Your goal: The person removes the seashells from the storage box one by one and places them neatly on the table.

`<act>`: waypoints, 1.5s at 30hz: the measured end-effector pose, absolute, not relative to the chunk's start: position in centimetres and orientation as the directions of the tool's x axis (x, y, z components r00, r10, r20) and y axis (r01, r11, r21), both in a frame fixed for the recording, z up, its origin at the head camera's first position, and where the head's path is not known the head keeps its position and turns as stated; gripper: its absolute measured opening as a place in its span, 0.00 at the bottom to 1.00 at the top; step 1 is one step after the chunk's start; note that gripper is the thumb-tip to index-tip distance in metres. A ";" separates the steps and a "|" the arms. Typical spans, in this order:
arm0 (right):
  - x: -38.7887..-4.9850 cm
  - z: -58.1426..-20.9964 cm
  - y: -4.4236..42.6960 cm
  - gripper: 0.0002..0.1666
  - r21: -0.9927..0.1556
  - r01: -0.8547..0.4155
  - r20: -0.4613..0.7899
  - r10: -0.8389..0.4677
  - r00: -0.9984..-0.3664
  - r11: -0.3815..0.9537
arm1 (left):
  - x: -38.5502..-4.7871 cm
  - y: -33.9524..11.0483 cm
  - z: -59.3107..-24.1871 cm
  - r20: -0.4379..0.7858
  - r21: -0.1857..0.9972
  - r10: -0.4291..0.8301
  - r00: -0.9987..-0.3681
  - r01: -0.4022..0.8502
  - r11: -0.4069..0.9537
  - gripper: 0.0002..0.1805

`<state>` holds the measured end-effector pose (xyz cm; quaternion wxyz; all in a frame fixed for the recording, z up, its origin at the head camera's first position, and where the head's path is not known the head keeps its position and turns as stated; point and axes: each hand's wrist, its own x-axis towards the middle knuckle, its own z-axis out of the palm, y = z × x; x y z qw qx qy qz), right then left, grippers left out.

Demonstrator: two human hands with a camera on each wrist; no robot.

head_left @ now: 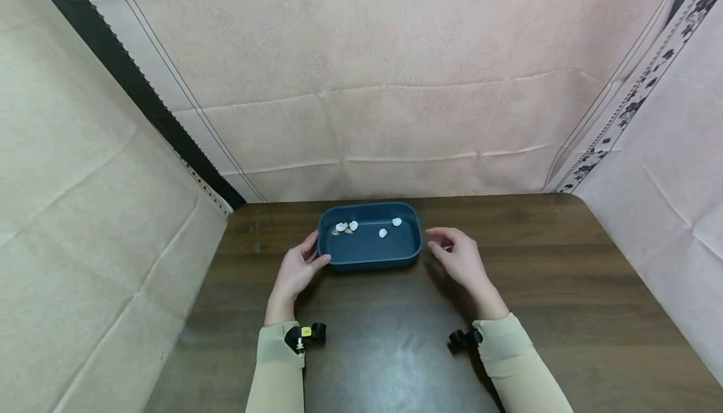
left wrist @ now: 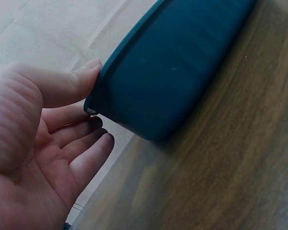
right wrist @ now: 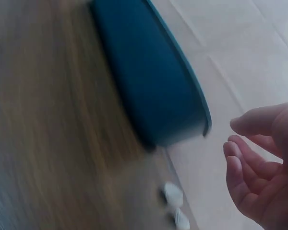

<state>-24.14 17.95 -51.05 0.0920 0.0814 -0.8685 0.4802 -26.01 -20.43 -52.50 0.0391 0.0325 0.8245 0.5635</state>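
A dark blue rectangular tray [head_left: 373, 262] sits near the table's back edge. Inside it lie several small, white, rounded pieces [head_left: 383, 233], perhaps shells; their kind is unclear. At the tray's left end my left hand [head_left: 297, 272] holds the rim, its thumb [left wrist: 84, 81] on the edge and its other fingers around the corner. My right hand [head_left: 460, 259] is just off the right end, fingers loosely curved. Between its thumb and fingers the right wrist view shows nothing held. Two white pieces [right wrist: 173, 194] lie on the table near that end, largely hidden by the hand in the head view.
The brown wooden table [head_left: 361, 325] extends toward me and to both sides. Pale patterned cloth [head_left: 395, 86] hangs behind it, with more cloth on the left and right. Each sleeve carries a small black wrist camera [head_left: 318, 332].
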 end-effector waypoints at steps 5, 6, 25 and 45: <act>-23.5 -50.5 15.7 0.14 -0.802 -0.310 0.289 -0.122 -0.949 0.510 | -26.0 -20.3 -52.5 -0.033 0.933 0.098 -0.995 0.005 0.359 0.39; -23.4 -50.5 15.2 0.14 -0.802 -0.320 0.293 -0.135 -0.947 0.505 | -25.9 -20.3 -52.5 -0.035 0.933 0.098 -0.995 0.003 0.360 0.39; -25.8 -50.5 9.1 0.13 -0.762 -0.388 0.251 -0.316 -0.915 0.519 | -25.9 -20.4 -52.5 -0.036 0.935 0.093 -0.995 -0.001 0.355 0.39; -30.2 -50.7 6.5 0.15 -0.808 -0.274 0.045 -0.409 -0.911 0.521 | -26.0 -20.3 -52.5 -0.033 0.940 0.096 -0.995 0.002 0.342 0.40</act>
